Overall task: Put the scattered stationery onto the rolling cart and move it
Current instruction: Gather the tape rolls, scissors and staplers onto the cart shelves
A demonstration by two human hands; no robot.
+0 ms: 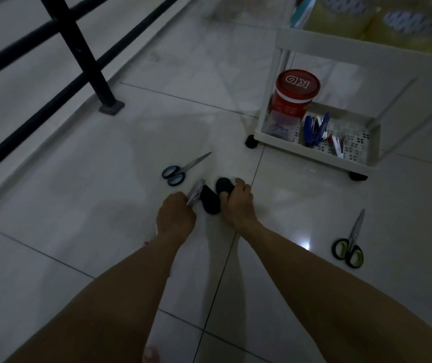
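Near the white rolling cart (314,153), on floor tiles, left hand (175,216) pinches a silver stapler (195,192); right hand (238,203) grips a black stapler (224,186). Blue-handled scissors (180,169) lie beside them.

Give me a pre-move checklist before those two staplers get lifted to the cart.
1. Left hand closed on the silver stapler: ok.
2. Right hand gripping a black stapler: ok.
3. Second black stapler held: cannot tell.
4. Free space on the cart's bottom shelf: ok.
5. Floor cleared: not ok; blue scissors and green scissors remain.
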